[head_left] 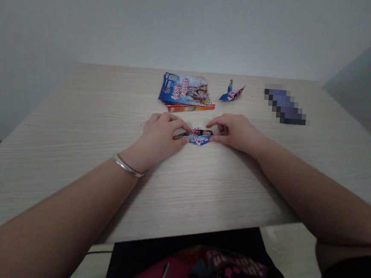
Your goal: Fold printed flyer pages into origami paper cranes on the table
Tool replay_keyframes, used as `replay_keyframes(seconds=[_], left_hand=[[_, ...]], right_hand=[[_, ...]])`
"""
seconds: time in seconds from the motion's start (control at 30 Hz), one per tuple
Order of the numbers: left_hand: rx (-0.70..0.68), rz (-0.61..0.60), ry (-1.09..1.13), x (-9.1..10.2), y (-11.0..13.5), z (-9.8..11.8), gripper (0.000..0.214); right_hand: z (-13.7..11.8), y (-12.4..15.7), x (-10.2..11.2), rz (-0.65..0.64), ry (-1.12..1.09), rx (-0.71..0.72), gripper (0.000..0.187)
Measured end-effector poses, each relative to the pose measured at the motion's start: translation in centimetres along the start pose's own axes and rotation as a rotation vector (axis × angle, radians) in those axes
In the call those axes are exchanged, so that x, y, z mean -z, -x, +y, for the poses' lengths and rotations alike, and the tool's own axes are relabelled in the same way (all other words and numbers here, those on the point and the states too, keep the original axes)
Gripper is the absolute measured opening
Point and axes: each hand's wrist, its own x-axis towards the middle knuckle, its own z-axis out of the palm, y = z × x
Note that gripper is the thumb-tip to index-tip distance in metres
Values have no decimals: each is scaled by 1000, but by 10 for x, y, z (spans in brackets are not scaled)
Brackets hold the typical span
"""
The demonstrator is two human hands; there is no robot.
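Note:
A small folded piece of printed paper (200, 138), blue with red and white lettering and a darker photo strip, lies on the table between my hands. My left hand (163, 131) pinches its left end between thumb and fingers; a silver bracelet circles that wrist. At the other end, the thumb of my right hand (234, 132) touches the paper, and the index finger curls above it. The right fingers' far side is partly hidden. Behind the right hand stands a folded paper crane (232, 92) in the same blue and red print.
Toward the back lies a stack of blue printed flyers (184, 89), with an orange printed strip (191, 108) along its near edge. A pixelated dark, flat object (286, 105) rests at the right. The pale wood-grain table (181, 190) meets a wall behind.

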Motion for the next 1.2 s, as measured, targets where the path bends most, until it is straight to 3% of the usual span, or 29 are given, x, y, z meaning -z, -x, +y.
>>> replay_keyframes(seconds=[0.23, 0.4, 0.57, 0.73, 0.93, 1.07, 1.2], left_hand=[[-8, 11, -15, 2, -1, 3, 25], [-145, 2, -52, 9, 1, 9, 34], [-129, 14, -36, 6, 0, 8, 51], [-190, 4, 51, 4, -3, 4, 33], [-152, 37, 193, 6, -4, 9, 24], [-141, 61, 294, 6, -2, 13, 27], [-180, 54, 248, 6, -3, 10, 21]], right_hand=[[11, 2, -7, 77, -189, 94, 31], [0, -1, -10, 121, -81, 254, 20], [-6, -2, -12, 127, -38, 301, 16], [-8, 1, -15, 128, -166, 247, 19], [-14, 3, -14, 155, -305, 177, 37], [-22, 3, -11, 96, -440, 126, 30], [-27, 3, -12, 92, -482, 75, 24]])
